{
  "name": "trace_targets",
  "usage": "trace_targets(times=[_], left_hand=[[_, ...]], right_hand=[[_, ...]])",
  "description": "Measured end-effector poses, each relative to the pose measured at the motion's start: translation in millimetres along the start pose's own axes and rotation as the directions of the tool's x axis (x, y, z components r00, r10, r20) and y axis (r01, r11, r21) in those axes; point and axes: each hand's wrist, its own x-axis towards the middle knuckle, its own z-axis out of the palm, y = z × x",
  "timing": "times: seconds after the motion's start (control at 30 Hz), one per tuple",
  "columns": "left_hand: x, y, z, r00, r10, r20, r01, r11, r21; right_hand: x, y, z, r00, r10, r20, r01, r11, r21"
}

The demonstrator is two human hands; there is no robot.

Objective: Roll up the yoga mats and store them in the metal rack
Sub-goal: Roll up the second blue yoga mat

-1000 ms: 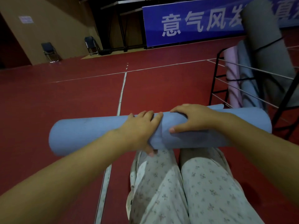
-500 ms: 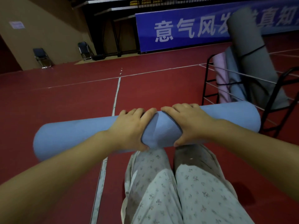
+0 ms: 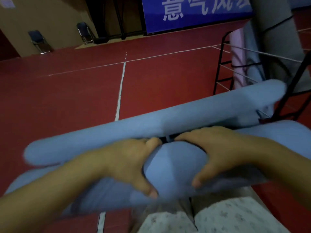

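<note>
A rolled light-blue yoga mat (image 3: 175, 169) lies across my lap, blurred by motion so it shows as a doubled shape. My left hand (image 3: 127, 163) grips its middle from the left, thumb underneath. My right hand (image 3: 223, 155) grips it from the right, thumb underneath. A small dark strap or gap shows between my fingertips on top of the roll. The black metal rack (image 3: 222, 64) stands at the right, holding upright pink, blue and grey rolled mats (image 3: 276, 39).
Red sports floor with white lines (image 3: 120, 91) stretches ahead. Two folding chairs (image 3: 39, 41) stand by the far wall. A blue banner (image 3: 193, 12) hangs at the back. My patterned trousers (image 3: 218, 216) fill the bottom.
The roll has come closer and higher in view, its right end tilted up toward the rack. Both hands keep their grip on the middle.
</note>
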Motion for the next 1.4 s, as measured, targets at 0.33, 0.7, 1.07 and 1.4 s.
trace_targets(times=[0.33,0.7,1.07,1.4], left_hand=[[41,-57,-23,0.964,0.129,0.233,0.004,0.868,-0.497],[-2,-24,-39,0.984,-0.037,-0.175,0.046,0.998,0.045],[12,-24,-28,0.982,-0.111,-0.152,0.114,0.993,0.017],[42,-74,-61,0.992,-0.11,0.067,0.128,0.897,-0.424]], right_hand=[[4,-8,2,0.979,-0.058,-0.194,0.027,0.987,-0.158],[38,4,-8,0.979,0.024,-0.203,-0.015,0.999,0.045],[54,12,-24,0.971,0.019,-0.24,-0.04,0.996,-0.084],[64,5,14,0.845,-0.229,-0.484,0.008,0.91,-0.415]])
